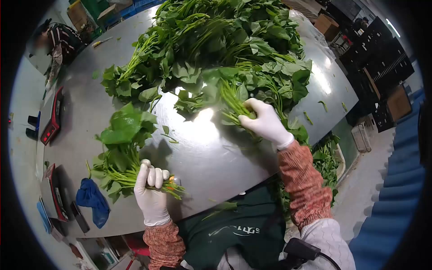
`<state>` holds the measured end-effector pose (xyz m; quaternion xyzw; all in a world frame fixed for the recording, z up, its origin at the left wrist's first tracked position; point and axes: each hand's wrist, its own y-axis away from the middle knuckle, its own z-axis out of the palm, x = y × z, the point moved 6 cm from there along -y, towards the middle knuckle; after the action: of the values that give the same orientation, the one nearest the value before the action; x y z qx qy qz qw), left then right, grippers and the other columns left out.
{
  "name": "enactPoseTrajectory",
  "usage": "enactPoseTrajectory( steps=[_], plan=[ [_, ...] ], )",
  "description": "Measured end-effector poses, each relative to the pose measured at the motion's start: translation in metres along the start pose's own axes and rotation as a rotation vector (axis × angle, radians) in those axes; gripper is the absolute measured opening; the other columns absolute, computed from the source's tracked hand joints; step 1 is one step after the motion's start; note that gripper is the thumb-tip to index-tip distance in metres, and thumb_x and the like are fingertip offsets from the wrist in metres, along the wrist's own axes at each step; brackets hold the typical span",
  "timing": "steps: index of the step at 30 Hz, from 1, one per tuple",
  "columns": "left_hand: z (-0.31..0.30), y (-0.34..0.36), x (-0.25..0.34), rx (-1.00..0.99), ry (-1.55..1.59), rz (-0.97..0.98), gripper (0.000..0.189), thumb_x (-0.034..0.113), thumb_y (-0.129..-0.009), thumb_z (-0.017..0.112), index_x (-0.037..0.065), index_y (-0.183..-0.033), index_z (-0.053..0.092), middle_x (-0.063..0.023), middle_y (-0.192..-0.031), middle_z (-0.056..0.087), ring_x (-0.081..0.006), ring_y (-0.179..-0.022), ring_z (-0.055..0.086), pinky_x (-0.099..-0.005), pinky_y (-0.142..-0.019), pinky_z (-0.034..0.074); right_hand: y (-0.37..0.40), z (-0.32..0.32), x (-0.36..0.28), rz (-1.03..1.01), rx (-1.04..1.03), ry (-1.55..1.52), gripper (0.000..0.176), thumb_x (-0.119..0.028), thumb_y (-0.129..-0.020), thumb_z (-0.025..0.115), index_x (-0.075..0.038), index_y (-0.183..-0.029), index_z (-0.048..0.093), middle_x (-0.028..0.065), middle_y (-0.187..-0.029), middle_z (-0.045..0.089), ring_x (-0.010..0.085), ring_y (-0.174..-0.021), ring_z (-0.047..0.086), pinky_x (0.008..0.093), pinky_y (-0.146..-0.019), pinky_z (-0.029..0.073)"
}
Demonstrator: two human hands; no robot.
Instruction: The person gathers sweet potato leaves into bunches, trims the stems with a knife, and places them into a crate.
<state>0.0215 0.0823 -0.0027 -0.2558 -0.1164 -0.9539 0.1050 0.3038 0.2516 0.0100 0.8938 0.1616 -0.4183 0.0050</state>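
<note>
My left hand (150,186), in a white glove, is closed round the stems of a bunch of leafy greens (123,155) over the near left part of the metal table (220,157). The leaves of this bunch point up and away, and its cut ends stick out to the right of the fist. At centre right, my right hand (261,119), also gloved, pinches a smaller bundle of green stems (231,96). That bundle lies against the front of a large heap of greens (216,40).
Two scales (53,117) (55,191) and a blue cloth (92,200) are along the left edge. A knife (102,42) lies at the far left, near another person (63,42). A container of greens (326,162) stands below the table's right edge. Loose stems (308,118) lie at the right.
</note>
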Motion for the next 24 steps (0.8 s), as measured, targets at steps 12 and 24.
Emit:
enactPoseTrajectory(
  steps=[12, 24],
  plan=[
    [-0.003, 0.001, -0.008, 0.053, -0.092, 0.005, 0.013, 0.012, -0.100, 0.047, 0.004, -0.098, 0.056, 0.0055, -0.061, 0.022, -0.0088, -0.053, 0.024, -0.0288, -0.065, 0.035, 0.060, -0.014, -0.024, -0.213, 0.235, 0.081, 0.020, -0.009, -0.083, 0.062, -0.006, -0.103, 0.063, 0.0114, -0.084, 0.061, 0.0328, -0.083, 0.056, 0.0401, -0.076, 0.045],
    [0.031, 0.020, -0.007, 0.068, -0.178, 0.051, 0.012, 0.012, -0.096, 0.052, 0.005, -0.087, 0.054, 0.0043, -0.062, 0.026, -0.0105, -0.054, 0.026, -0.0297, -0.066, 0.034, 0.088, 0.022, -0.022, 0.208, -0.004, -0.855, 0.045, -0.040, -0.097, 0.054, 0.004, -0.096, 0.062, -0.0084, -0.063, 0.039, 0.0023, -0.059, 0.031, 0.0210, -0.056, 0.026]
  ],
)
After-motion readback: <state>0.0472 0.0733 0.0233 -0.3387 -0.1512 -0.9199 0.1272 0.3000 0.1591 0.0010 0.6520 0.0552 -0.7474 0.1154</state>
